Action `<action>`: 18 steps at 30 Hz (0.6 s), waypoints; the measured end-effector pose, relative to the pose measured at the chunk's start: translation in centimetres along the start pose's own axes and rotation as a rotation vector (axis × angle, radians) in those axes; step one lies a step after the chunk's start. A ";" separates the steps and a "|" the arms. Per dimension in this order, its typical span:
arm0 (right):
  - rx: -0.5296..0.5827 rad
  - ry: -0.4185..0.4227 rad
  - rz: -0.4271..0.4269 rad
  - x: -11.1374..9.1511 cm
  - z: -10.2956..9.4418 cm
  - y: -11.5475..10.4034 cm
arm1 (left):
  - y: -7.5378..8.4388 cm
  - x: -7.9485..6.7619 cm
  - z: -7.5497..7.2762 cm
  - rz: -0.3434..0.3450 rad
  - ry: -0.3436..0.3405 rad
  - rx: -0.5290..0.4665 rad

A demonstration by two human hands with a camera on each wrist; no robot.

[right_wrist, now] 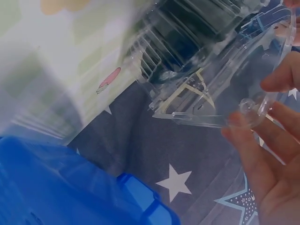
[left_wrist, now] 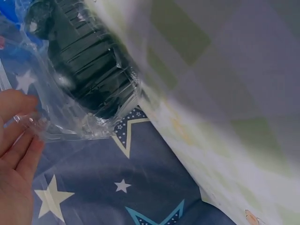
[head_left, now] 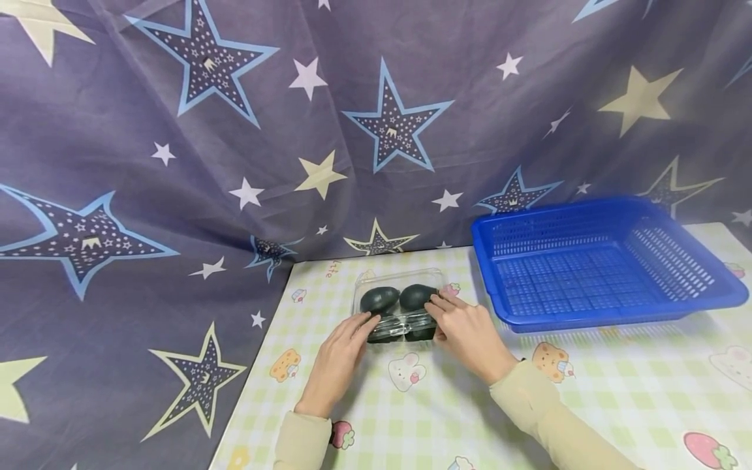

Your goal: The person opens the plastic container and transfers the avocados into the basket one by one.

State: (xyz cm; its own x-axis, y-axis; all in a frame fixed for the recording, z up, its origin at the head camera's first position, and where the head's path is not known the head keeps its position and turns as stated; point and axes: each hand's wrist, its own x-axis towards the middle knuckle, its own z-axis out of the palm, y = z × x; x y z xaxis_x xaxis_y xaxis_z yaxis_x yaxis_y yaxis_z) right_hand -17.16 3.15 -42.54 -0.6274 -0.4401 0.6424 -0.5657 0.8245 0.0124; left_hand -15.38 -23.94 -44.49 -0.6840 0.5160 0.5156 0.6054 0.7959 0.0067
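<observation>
The left hand is pinching the near left corner of a clear lid, its thumb and fingers narrowed on the thin plastic. The right hand is pinching the lid's other end, thumb on one side of the edge and fingers on the other. The hinged plastic box is sitting between the two sets of fingers, with the lid tilting away from its ribbed base. Dark green fruits are lying in that base: two are showing just beyond the fingertips, and more dark shapes are showing through the plastic, between and just nearer than the fingers. A blue basket is standing to the right of the right fingers, apart from them. Under everything, a checked tablecloth is spreading; beyond the fingers, a starry curtain is hanging.
</observation>
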 end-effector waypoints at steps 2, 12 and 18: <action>0.007 -0.004 0.003 0.0 -0.2 0.0 | 0.1 0.1 -0.2 -0.003 0.001 -0.005; 0.008 0.014 0.005 0.5 -1.5 -0.3 | -0.1 0.3 -1.5 -0.004 0.028 -0.053; 0.075 0.005 0.035 1.2 -2.7 -0.1 | -0.3 1.1 -2.1 0.009 0.093 -0.086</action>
State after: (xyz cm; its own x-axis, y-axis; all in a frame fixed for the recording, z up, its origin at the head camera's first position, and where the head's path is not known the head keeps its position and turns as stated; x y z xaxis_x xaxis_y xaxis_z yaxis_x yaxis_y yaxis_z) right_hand -16.37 3.51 -39.71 -0.6448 -0.4095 0.6454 -0.5819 0.8104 -0.0672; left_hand -15.48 -24.28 -42.13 -0.6402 0.4881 0.5932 0.6467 0.7592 0.0732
